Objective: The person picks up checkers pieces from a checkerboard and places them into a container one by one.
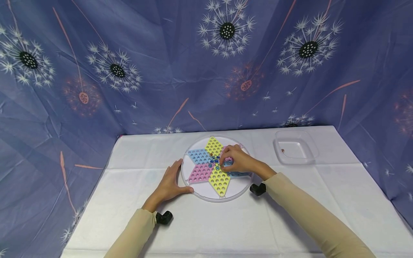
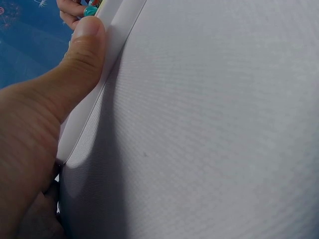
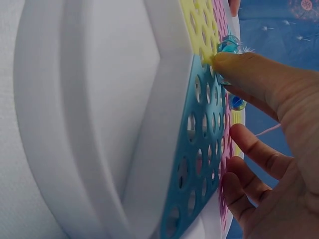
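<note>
A round white Chinese checkers board (image 1: 200, 193) with a star of yellow, blue and pink hole sections lies on the table. Several glass marbles (image 1: 210, 165) sit in holes around its centre. My right hand (image 1: 238, 160) reaches over the board's right side and pinches a marble (image 3: 224, 80) between thumb and index finger, low over the holes. That marble is mostly hidden by the thumb. My left hand (image 1: 169, 184) lies along the board's left rim, fingers fairly straight, with the thumb (image 2: 87, 50) against the edge.
A clear plastic container (image 1: 313, 157) stands to the right of the board, with one small brownish thing (image 1: 282, 150) inside. A white cloth (image 1: 338, 200) covers the table. Behind hangs a blue curtain (image 1: 180, 71) with a dandelion print.
</note>
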The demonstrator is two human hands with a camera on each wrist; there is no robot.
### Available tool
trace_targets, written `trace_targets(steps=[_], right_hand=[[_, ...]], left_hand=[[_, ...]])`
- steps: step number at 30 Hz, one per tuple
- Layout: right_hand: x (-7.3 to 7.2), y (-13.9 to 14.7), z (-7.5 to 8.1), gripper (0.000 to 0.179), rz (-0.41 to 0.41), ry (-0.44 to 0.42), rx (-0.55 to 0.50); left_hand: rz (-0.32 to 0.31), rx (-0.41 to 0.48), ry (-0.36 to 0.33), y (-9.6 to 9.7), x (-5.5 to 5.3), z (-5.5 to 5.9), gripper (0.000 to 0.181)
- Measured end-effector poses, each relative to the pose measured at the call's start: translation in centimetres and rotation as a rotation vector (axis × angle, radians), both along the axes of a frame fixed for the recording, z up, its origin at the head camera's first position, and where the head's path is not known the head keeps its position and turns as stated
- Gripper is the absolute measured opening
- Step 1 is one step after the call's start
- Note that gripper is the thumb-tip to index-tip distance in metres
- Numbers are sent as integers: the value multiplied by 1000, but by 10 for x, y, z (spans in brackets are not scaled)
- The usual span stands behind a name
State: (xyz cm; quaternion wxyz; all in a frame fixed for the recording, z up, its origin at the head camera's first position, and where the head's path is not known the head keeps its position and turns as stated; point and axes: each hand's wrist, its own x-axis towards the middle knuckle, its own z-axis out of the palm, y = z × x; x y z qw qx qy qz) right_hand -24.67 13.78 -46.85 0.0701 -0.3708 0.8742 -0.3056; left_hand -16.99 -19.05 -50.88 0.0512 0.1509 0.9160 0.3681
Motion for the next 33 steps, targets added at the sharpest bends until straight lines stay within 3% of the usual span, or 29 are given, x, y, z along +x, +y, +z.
trace_targets(steps=[22,33], right_hand=[[0,0,2,10,-29,-33,30],[-1,2,20,9,-45,-57,53]], left_hand=[[6,9,-32,0,1,4,129],[12,4,-49,1,2,2,129]])
